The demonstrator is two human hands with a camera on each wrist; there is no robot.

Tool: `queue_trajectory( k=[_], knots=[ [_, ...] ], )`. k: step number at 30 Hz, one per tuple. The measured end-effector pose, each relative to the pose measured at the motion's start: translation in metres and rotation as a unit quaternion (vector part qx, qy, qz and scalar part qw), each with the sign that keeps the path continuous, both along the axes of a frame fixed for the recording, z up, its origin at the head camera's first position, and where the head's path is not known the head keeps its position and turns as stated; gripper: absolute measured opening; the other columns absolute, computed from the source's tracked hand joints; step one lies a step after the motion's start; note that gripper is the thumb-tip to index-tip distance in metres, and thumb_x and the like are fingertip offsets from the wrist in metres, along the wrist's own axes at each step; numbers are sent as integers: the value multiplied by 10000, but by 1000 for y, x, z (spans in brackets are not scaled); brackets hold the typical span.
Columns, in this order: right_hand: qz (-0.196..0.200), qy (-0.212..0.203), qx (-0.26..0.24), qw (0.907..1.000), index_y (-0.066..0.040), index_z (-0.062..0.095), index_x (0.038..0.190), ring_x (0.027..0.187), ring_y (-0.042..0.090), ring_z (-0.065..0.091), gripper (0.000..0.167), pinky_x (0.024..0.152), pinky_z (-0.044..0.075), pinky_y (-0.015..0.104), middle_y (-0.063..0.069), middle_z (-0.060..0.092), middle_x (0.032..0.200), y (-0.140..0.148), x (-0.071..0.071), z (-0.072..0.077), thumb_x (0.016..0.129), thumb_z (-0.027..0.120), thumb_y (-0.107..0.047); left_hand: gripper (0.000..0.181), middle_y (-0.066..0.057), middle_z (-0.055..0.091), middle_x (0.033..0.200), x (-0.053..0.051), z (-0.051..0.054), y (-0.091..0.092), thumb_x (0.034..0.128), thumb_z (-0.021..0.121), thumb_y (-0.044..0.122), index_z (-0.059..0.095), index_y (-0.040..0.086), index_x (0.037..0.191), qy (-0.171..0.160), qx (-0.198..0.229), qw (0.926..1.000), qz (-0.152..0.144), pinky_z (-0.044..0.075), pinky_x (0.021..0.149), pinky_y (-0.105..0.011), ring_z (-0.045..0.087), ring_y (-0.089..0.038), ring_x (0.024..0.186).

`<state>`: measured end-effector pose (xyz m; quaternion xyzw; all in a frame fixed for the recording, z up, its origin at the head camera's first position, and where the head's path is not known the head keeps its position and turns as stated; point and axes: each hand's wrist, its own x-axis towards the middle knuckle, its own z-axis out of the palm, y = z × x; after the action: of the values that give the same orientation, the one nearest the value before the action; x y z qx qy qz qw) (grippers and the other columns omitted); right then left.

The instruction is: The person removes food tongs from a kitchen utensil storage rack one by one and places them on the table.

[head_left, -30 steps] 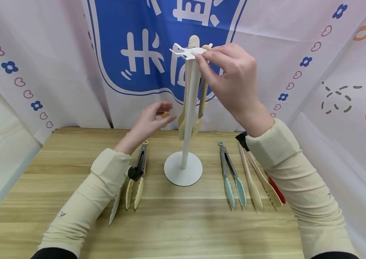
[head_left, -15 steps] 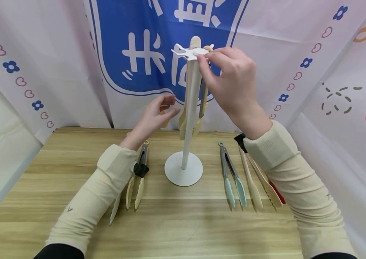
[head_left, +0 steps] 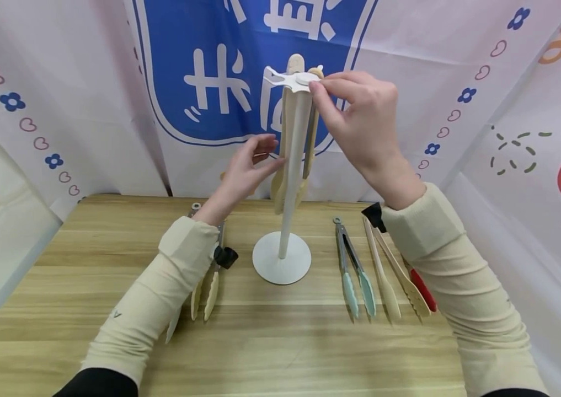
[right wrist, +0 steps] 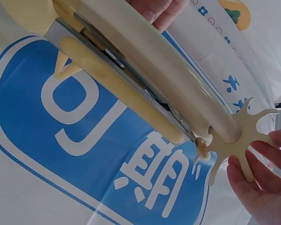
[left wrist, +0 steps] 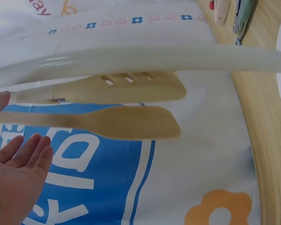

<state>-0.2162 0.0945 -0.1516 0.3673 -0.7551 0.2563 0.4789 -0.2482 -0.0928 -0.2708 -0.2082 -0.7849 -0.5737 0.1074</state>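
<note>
A white utensil stand [head_left: 290, 182] rises from a round base [head_left: 282, 273] in the head view. My right hand [head_left: 367, 118] pinches one arm of its pronged hook top [right wrist: 234, 140]. Beige tongs [right wrist: 131, 96] hang from another prong, as the right wrist view shows. Behind the pole a beige spatula [left wrist: 136, 123] and a slotted turner [left wrist: 145, 89] hang down in the left wrist view. My left hand [head_left: 250, 168] is beside the pole with fingers loosely bent and nothing held; whether the thumb touches the hanging things I cannot tell.
To the right lie mint-tipped tongs [head_left: 352, 270], a beige long-handled utensil [head_left: 384, 275], a slotted turner [head_left: 409, 281] and a red-ended utensil [head_left: 423, 289]. Cream-tipped tongs [head_left: 212, 292] lie partly under my left forearm. A printed cloth [head_left: 201, 127] hangs behind the wooden table [head_left: 290, 342].
My left hand has moved up and right, closer to the pole. My right hand has shifted slightly right at the hook top. The stand's base stays in place.
</note>
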Motion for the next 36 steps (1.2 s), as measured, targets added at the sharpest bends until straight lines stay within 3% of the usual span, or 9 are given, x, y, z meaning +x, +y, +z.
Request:
queue_trajectory(
  k=[18,27,36],
  knots=[
    [488,-138,20,9987,33,714,818,784,210,661,268,659,485,184,135,694,833,12,-16,-1,892,572,-181,551,-159,471,1243,-2,0,13,836,654,97,384,3,1307,258,384,9985,299,400,986,-372,472,-250,1133],
    [1057,-270,-181,9939,36,713,794,815,215,658,196,770,504,216,130,695,817,16,-25,0,860,610,-116,517,-133,482,1200,1,-1,18,823,665,103,408,9,1263,400,160,9957,817,444,940,-328,505,-219,1068],
    [1714,-500,-494,9827,55,704,778,812,101,649,105,735,519,203,147,691,832,21,-33,-3,817,641,-20,500,-115,491,1163,4,-5,24,812,681,121,425,13,1228,659,8,9900,1250,476,878,-250,526,-194,1023]
  ],
)
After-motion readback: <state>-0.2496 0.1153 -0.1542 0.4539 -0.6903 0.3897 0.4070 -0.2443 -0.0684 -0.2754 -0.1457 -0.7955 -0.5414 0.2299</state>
